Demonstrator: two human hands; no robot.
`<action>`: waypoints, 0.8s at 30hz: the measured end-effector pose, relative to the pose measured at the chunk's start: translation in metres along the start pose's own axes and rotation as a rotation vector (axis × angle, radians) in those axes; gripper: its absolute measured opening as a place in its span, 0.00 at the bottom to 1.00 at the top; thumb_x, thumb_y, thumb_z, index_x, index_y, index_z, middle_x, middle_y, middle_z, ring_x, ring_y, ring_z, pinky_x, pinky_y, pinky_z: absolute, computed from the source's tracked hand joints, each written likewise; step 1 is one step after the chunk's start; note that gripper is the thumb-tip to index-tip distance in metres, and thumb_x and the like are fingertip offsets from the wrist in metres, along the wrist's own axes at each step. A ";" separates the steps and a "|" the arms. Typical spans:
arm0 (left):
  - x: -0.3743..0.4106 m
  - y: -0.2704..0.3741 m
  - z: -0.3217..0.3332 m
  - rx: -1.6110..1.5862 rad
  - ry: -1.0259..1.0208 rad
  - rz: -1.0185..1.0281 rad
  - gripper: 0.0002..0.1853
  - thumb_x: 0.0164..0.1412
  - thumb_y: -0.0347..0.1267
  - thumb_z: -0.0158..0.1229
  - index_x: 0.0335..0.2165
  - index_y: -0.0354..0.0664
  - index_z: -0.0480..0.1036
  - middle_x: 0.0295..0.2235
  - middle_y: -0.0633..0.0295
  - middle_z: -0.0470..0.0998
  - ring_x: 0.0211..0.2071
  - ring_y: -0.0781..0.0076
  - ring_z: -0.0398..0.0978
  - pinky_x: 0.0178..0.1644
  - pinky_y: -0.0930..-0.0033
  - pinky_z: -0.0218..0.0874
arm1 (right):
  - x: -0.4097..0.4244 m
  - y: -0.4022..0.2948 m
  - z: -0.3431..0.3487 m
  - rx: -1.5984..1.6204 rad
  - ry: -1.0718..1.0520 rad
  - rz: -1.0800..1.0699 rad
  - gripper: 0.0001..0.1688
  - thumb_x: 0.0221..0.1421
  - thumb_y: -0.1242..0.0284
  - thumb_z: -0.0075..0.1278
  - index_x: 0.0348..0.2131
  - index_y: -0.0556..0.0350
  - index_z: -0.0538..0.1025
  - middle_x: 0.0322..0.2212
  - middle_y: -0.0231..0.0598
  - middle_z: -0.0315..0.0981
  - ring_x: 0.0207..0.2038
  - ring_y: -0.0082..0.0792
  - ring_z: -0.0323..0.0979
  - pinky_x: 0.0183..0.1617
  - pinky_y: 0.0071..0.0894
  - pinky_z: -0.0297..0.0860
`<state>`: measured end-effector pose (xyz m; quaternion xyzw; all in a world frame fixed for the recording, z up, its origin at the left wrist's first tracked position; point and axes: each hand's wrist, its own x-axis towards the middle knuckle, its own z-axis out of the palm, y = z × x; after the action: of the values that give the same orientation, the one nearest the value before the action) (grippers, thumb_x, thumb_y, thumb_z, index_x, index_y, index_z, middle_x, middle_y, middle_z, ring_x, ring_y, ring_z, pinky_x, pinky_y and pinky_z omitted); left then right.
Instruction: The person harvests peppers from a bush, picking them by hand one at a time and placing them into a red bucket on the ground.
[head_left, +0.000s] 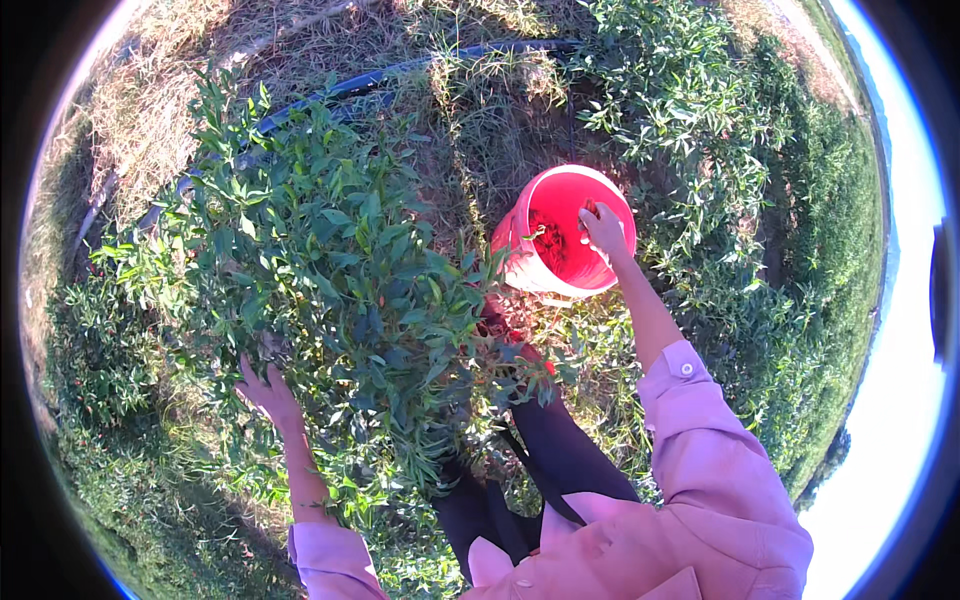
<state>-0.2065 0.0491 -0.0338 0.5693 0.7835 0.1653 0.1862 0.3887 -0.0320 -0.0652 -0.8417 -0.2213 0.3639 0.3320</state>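
Observation:
My right hand (604, 231) is inside the mouth of a red plastic bucket (517, 251), its fingers closed around some red peppers (590, 205). A pile of red chili peppers (549, 244) lies in the bottom of the bucket, which leans towards me. On the left, my left hand (271, 397) reaches up against a bushy green pepper plant (337, 247). Its fingers are apart, with the tips among the lower leaves; nothing shows in its grip.
A dark hose or pipe (360, 82) curves across the ground behind the plant. Dry grass (157, 105) covers the soil at the far left. More green plants (697, 150) stand right of the bucket. My legs in dark trousers (562, 435) are close below the plant.

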 end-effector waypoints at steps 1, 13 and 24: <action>-0.005 0.008 0.002 -0.041 -0.043 -0.055 0.28 0.57 0.37 0.46 0.56 0.50 0.53 0.55 0.29 0.44 0.53 0.42 0.56 0.52 0.58 0.53 | 0.014 0.030 -0.012 -0.074 0.015 0.048 0.14 0.52 0.68 0.46 0.36 0.59 0.68 0.22 0.33 0.67 0.22 0.26 0.68 0.21 0.20 0.65; -0.043 0.025 -0.003 -0.114 -0.102 -0.030 0.26 0.54 0.24 0.47 0.53 0.39 0.57 0.59 0.48 0.43 0.55 0.59 0.55 0.42 0.72 0.64 | 0.032 0.048 0.126 -0.525 -0.538 -0.292 0.04 0.42 0.75 0.47 0.23 0.57 0.69 0.24 0.41 0.67 0.22 0.41 0.68 0.27 0.37 0.66; -0.117 -0.005 -0.063 -0.321 -0.149 -0.238 0.19 0.51 0.26 0.53 0.44 0.38 0.67 0.47 0.52 0.67 0.47 0.63 0.66 0.47 0.69 0.60 | -0.008 0.145 0.176 -0.797 -0.679 -0.319 0.07 0.48 0.76 0.45 0.32 0.56 0.68 0.27 0.37 0.66 0.26 0.32 0.67 0.30 0.29 0.66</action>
<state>-0.2083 -0.0669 0.0315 0.4462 0.7929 0.2222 0.3503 0.2688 -0.0657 -0.2559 -0.6935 -0.5617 0.4482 -0.0516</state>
